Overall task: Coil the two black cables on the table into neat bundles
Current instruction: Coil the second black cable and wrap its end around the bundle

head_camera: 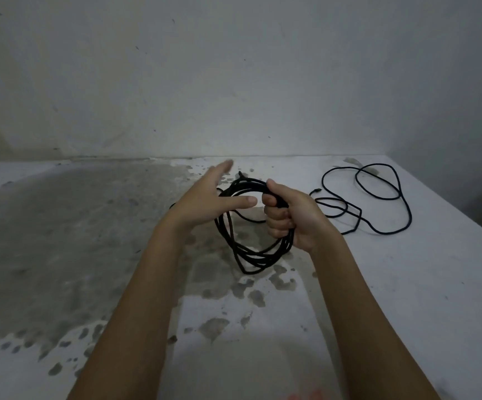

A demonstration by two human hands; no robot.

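My right hand [289, 217] grips a coil of black cable [248, 252] made of several loops, fingers curled round its right side; the loops hang down to the table. My left hand [213, 197] is held flat with straight fingers just left of the coil, partly covering its upper left loops. One cable end [241, 175] pokes up at the coil's top. A second black cable [378, 197] lies loose in wide loops on the table to the right, with its plug end [317, 190] near my right hand.
The white table [378, 298] has a large grey worn patch [60, 241] across its left half. A stained wall [234, 82] stands right behind it. The table's right edge [465, 197] runs diagonally at far right.
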